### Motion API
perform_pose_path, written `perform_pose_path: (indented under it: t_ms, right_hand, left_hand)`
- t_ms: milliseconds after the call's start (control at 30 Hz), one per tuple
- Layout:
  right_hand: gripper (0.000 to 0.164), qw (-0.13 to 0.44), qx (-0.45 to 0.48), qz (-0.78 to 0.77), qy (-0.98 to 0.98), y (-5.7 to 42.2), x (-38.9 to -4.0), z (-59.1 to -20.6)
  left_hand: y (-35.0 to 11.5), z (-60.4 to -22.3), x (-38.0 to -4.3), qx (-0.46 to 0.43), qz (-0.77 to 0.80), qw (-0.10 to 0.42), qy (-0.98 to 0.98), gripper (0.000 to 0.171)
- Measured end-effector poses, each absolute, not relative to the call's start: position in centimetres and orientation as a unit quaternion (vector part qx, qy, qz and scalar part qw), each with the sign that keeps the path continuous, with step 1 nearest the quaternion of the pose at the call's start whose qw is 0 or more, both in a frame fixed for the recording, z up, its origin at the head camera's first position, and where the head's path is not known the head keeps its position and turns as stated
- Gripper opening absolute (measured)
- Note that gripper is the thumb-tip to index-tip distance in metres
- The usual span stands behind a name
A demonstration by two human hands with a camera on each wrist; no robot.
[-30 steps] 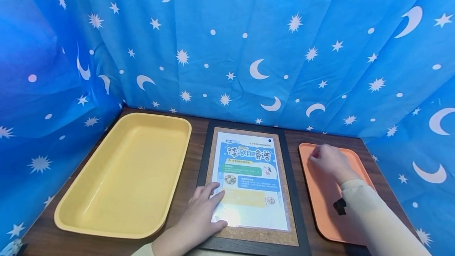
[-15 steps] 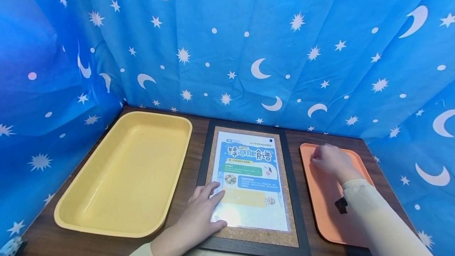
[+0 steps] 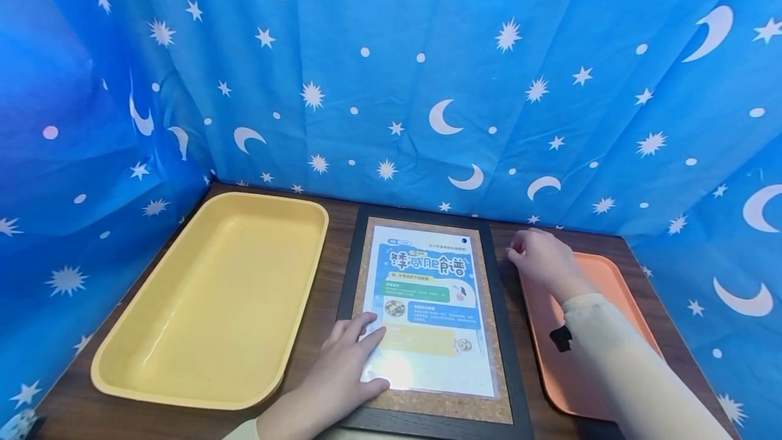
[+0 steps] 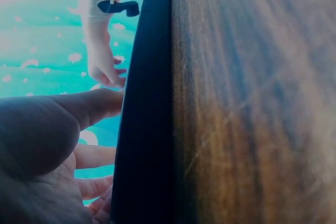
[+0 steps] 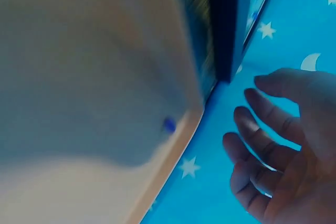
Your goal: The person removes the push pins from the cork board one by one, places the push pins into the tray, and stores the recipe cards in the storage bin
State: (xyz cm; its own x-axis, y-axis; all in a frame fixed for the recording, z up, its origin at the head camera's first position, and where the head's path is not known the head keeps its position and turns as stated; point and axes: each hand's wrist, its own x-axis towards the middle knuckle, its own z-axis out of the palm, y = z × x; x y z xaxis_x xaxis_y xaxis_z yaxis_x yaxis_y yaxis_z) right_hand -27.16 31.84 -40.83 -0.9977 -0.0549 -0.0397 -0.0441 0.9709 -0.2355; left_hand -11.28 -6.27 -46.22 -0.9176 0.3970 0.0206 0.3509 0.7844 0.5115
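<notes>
A laminated sheet [image 3: 427,375] with Chinese print lies on a cork board [image 3: 452,407] with a black frame. My left hand [image 3: 345,358] rests on the sheet's lower left with fingers spread, its thumb [image 4: 100,102] over the frame's edge in the left wrist view. A small dark blue pin [image 3: 464,241] sits at the sheet's top right corner. My right hand [image 3: 544,260] hovers over the orange tray's [image 3: 601,267] upper left rim, thumb and index tips close together. I cannot tell whether something small is between them. A blurred blue pin [image 5: 169,125] lies in the tray.
A deep yellow bin [image 3: 214,304] stands on the brown wooden table [image 3: 342,236] left of the board. Behind and at both sides hangs a blue cloth [image 3: 379,87] with moons and stars. A black piece [image 3: 561,338] is strapped at the right wrist.
My right hand has moved left and slightly away from me, from inside the orange tray to its upper left rim. My left hand has stayed in place.
</notes>
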Motion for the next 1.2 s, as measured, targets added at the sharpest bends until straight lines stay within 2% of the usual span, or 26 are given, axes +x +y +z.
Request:
perform_pose_path:
  t_ms: [367, 567, 833, 1000, 1200]
  right_hand:
    - [0.019, 0.013, -0.053, -0.188, 0.981, 28.3, -27.5, -41.4]
    - [0.026, 0.007, -0.081, -0.190, 0.978, 27.3, -27.8, -41.8]
    - [0.033, 0.043, -0.071, -0.174, 0.981, 26.8, -28.8, -42.4]
    - [0.033, 0.055, -0.066, -0.159, 0.984, 26.6, -29.4, -42.7]
    - [0.030, 0.036, -0.074, -0.145, 0.986, 26.2, -30.1, -43.0]
  left_hand:
    - [-6.3, -46.4, -11.4, 0.200, 0.261, 0.044, 0.943, 0.075]
    - [-6.3, -46.3, -11.4, 0.201, 0.260, 0.044, 0.943, 0.076]
    - [-6.3, -46.3, -11.4, 0.197, 0.268, 0.042, 0.942, 0.075]
    - [-6.2, -46.3, -11.4, 0.197, 0.267, 0.041, 0.942, 0.075]
    - [-6.2, -46.3, -11.3, 0.197, 0.259, 0.042, 0.945, 0.075]
